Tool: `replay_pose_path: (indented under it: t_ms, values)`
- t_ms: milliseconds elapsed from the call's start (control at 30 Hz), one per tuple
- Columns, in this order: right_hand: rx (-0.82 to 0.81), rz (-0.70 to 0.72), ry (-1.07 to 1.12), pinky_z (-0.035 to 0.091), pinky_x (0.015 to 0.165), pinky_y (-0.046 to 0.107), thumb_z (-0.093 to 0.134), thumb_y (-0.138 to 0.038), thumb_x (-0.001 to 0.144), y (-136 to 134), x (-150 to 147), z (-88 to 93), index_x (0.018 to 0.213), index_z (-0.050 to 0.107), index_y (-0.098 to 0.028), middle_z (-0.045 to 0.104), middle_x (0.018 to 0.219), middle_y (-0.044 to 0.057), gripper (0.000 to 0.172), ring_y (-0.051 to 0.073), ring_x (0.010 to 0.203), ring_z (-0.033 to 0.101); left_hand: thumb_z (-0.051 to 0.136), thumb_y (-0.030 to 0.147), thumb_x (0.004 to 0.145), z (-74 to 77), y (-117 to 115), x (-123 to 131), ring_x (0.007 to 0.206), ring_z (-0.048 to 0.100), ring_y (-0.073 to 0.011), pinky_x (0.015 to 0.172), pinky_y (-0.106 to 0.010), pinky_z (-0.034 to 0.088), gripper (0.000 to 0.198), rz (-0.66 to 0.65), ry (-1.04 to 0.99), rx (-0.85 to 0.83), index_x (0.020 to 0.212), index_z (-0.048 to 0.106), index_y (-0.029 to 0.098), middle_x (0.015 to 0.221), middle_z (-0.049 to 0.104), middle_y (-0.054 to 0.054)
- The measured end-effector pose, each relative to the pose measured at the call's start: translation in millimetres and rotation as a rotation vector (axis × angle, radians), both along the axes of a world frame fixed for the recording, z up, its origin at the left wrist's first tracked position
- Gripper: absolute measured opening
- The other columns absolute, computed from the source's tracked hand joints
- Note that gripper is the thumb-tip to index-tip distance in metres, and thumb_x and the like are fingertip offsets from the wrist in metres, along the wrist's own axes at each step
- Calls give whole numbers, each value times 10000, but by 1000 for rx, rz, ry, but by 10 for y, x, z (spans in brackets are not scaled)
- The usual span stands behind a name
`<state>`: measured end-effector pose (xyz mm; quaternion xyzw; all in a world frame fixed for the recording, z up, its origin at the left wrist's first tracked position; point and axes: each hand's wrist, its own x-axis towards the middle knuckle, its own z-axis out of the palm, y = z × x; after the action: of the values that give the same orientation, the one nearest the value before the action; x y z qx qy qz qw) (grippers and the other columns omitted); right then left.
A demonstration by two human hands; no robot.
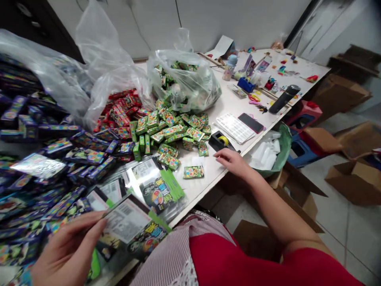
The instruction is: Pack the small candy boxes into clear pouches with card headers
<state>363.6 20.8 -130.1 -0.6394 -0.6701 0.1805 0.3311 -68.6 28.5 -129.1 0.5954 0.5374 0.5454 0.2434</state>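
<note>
My left hand (70, 248) pinches the edge of a flat printed package (131, 222) in a clear sleeve, tilted above the table's front edge. Its printing is black, green and white with a barcode. Below and behind it lie more sleeved packages (157, 186) of the same look. My right hand (233, 162) is at the table edge, right by a black tape dispenser (222, 141) with a yellow core. Its fingertips are drawn together; whether anything is between them is too small to see. A single small green box (193, 172) lies flat left of this hand.
Heaps of green boxes (169, 127), red boxes (122, 111) and purple boxes (89, 155) cover the table's left side, with plastic bags (193, 89) behind. Sticker sheets (233, 127), a phone (250, 122) and a black flask (284, 99) lie rightward. Cardboard boxes (354, 178) stand on the floor.
</note>
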Motion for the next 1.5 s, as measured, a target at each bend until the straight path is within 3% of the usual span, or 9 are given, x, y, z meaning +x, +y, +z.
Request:
replay_pose_path:
  t_ms: [200, 367, 500, 633, 833, 1033, 1200, 1367, 1500]
  values:
    - [-149, 190, -210, 457, 857, 320, 595, -219, 867, 241, -549, -226, 1009, 665, -161, 649, 1010, 92, 168, 193, 951, 597, 715, 205, 711, 62, -127, 16, 882, 641, -121, 820, -162, 514, 147, -71, -24, -27, 848, 667, 225, 892, 689, 5]
    - [-218, 273, -409, 378, 981, 427, 770, -357, 716, 290, -715, -226, 1306, 494, -129, 544, 1281, 160, 690, 304, 1186, 474, 730, 210, 686, 83, -171, -2, 864, 648, -128, 792, -167, 523, 164, -13, -54, -59, 833, 659, 224, 882, 688, 1]
    - [-293, 323, -476, 381, 943, 397, 708, -238, 757, 265, -706, -182, 1194, 570, -139, 599, 1173, 141, 469, 270, 1101, 525, 729, 233, 681, 63, -147, -41, 860, 648, -142, 791, -194, 531, 162, -7, -53, -85, 828, 663, 235, 874, 688, 3]
    - [-348, 399, -406, 399, 918, 345, 727, -304, 754, 329, -610, -130, 1147, 603, -154, 625, 1132, 110, 439, 248, 1064, 546, 725, 231, 684, 17, -117, -54, 870, 648, -157, 820, -232, 532, 158, 13, -68, -104, 829, 666, 254, 873, 689, 10]
    - [-298, 40, -383, 416, 866, 307, 470, -199, 927, 662, -733, -260, 1127, 627, -135, 603, 1129, 131, 262, 219, 1001, 584, 727, 229, 688, 9, -99, -2, 882, 644, -152, 827, -224, 526, 160, -5, -70, -99, 830, 660, 258, 881, 685, 16]
    - [-277, -29, -325, 421, 789, 325, 495, -188, 891, 715, -819, -417, 988, 639, -148, 591, 1076, 129, 178, 229, 915, 584, 720, 224, 706, 38, -126, 4, 894, 636, -143, 833, -213, 518, 159, -13, -76, -82, 848, 651, 247, 888, 678, 11]
    - [-271, -29, -175, 432, 794, 317, 516, -178, 855, 663, -646, -448, 838, 599, -164, 611, 916, 75, 86, 196, 862, 578, 711, 251, 733, 63, -124, 17, 904, 628, -150, 837, -240, 515, 143, -51, -84, -136, 856, 641, 230, 908, 667, -6]
    - [-294, 46, 66, 472, 667, 277, 485, -221, 843, 584, -639, -174, 795, 514, -176, 567, 722, 4, 72, 139, 684, 564, 644, 201, 812, -11, -83, 50, 900, 612, -138, 845, -262, 499, 131, -171, -30, -29, 938, 621, 230, 948, 642, -13]
    - [-281, 501, 382, 448, 647, 249, 548, -299, 850, 488, -1229, 430, 849, 526, -179, 561, 776, -1, 122, 116, 697, 535, 584, 201, 866, 1, -86, 141, 879, 597, -146, 777, -271, 502, 84, -230, 21, 6, 946, 597, 225, 920, 619, -24]
